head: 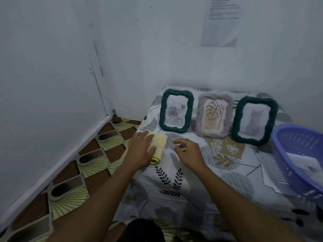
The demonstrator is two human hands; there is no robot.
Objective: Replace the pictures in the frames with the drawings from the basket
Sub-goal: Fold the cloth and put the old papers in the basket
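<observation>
A: While the left hand (141,151) lies flat with straight fingers on the folded yellow cloth (160,145) near the surface's (174,193) left edge, what is the right hand (187,152) doing?

B: It hovers just beside the cloth, fingers loosely curled and held near the thumb. Nothing shows between them, so it looks empty.

A: And the frames?

B: Three in a row along the far edge. The left green frame (163,109) holds a rose picture (174,110), the grey frame (199,119) a leaf line drawing (214,110), and the right green frame (236,119) a faint cat picture (253,119).

A: How do they sit?

B: All portrait, with the long axis upright and tipped slightly back toward the wall. Their faces point at the person.

A: The drawings?

B: Sheets (304,161) lie in the purple basket (286,154) at the right edge, well apart from both hands. More paper (269,165) sticks out from under it.

A: What could go wrong from here?

B: The frames probably only lean or stand on props over soft fabric, so lifting one carelessly could knock its neighbour flat, as the grey frame stands close to both. The basket seems to overhang the right edge, and a tug on the sheets might tip it. Which frames are done is also unclear, so a picture could be swapped twice or missed
</observation>
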